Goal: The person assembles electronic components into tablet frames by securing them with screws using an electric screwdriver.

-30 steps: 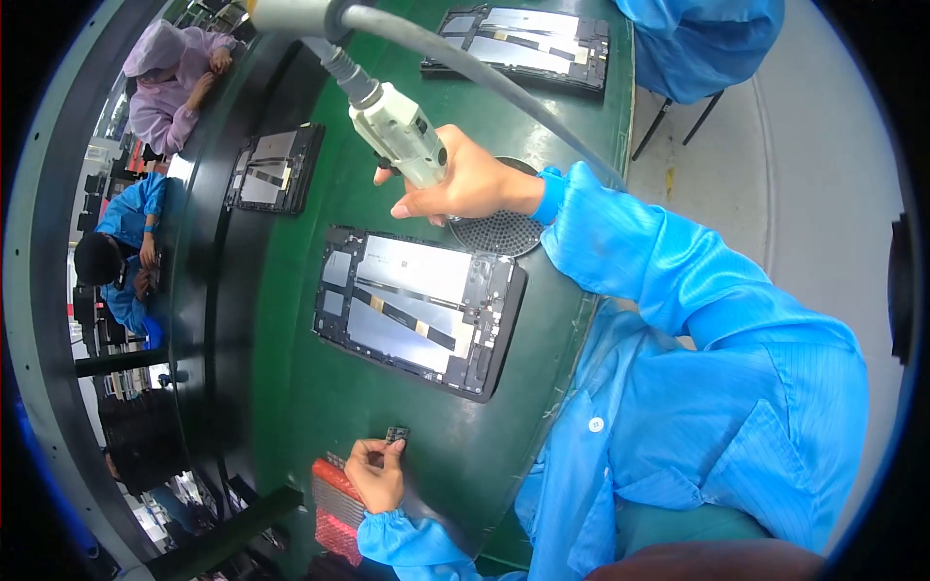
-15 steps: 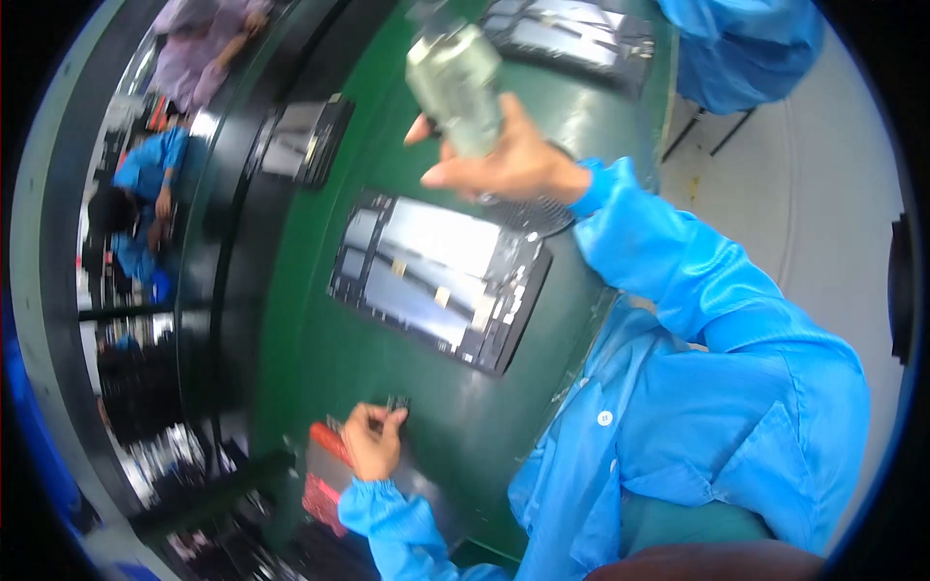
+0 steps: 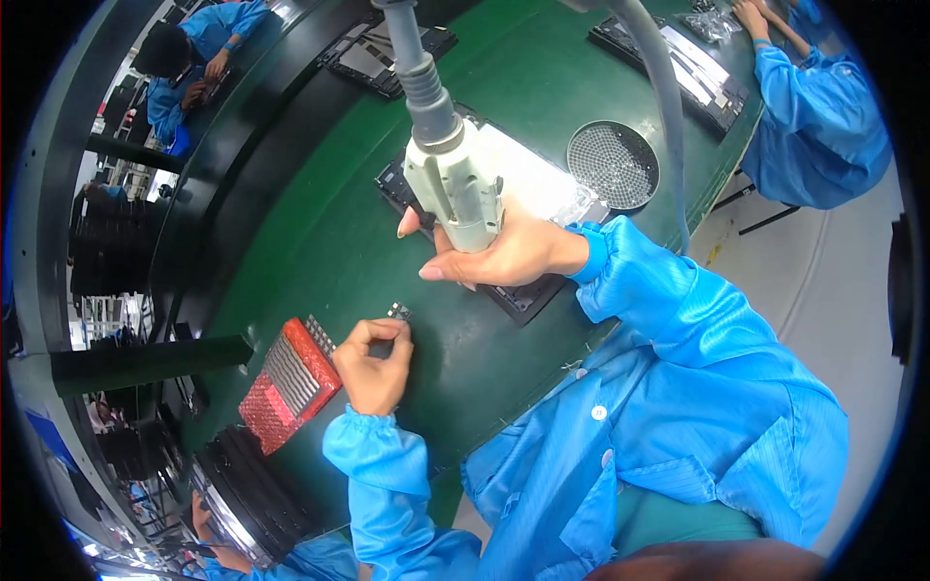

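My right hand (image 3: 509,250) is wrapped round a pale electric screwdriver (image 3: 453,189) with a ribbed grey cord end at its top; its tip is hidden. The screwdriver and hand are over a flat, opened black device (image 3: 528,300) with a bright panel, covering much of it. My left hand (image 3: 376,366) is closed in a pinch on a small dark part with light spots (image 3: 398,311), just above the green bench and apart from the device. Beside that hand lies red bubble wrap (image 3: 271,405) bearing a row of grey strips (image 3: 291,373).
A round black tray (image 3: 613,163) with a grid pattern stands beyond the device. Similar devices lie at the far right (image 3: 678,73) and far left (image 3: 387,53). A grey cable (image 3: 664,97) hangs over the bench. A co-worker in blue (image 3: 809,121) sits at the right.
My right hand has brought the screwdriver from beyond the device to over it. My left hand keeps its pinch. The view has shifted, showing more of the red wrap and the round tray.
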{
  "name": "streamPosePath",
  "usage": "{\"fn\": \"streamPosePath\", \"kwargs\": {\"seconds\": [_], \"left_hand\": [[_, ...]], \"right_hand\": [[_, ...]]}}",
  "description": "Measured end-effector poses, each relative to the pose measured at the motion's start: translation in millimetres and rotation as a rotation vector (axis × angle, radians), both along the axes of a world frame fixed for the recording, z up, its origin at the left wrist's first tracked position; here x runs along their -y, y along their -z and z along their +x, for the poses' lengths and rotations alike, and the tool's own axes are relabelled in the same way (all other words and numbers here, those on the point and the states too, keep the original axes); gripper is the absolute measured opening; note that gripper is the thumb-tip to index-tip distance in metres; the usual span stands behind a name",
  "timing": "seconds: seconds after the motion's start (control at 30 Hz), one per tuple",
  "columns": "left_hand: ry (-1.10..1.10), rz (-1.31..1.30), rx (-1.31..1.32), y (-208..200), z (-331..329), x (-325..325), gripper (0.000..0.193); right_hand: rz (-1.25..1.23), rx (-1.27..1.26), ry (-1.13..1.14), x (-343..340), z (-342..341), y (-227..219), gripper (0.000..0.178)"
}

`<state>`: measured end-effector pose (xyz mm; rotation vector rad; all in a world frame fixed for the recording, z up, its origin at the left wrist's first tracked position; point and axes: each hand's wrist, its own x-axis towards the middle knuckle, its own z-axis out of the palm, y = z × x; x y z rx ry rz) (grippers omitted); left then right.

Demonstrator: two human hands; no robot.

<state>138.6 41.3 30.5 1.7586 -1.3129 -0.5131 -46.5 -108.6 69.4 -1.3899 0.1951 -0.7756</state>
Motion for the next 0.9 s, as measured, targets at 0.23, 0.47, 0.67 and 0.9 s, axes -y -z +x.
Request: {"fn": "streamPosePath", "kwargs": {"seconds": [0.23, 0.47, 0.67, 0.9], "left_hand": [[-0.026, 0.003, 0.175, 7.8, -14.2, 9.0, 0.014], [-0.241, 0.044, -0.129, 13.1, -8.1, 13.7, 0.020], [-0.210, -0.231, -0.115, 15.2, -10.0, 7.2, 0.011], [-0.248, -0.201, -0.402, 14.3, -31.6, 0.0, 0.009]], "right_hand": [[0.028, -0.034, -0.019, -2.1, 5.3, -0.3, 0.033], [0.050, -0.099, 0.001, 0.3, 4.0, -1.9, 0.032], [0.012, -0.138, -0.009, -8.6, 3.2, 4.8, 0.031], [-0.254, -0.075, 0.059, -11.1, 2.4, 15.2, 0.036]]}}
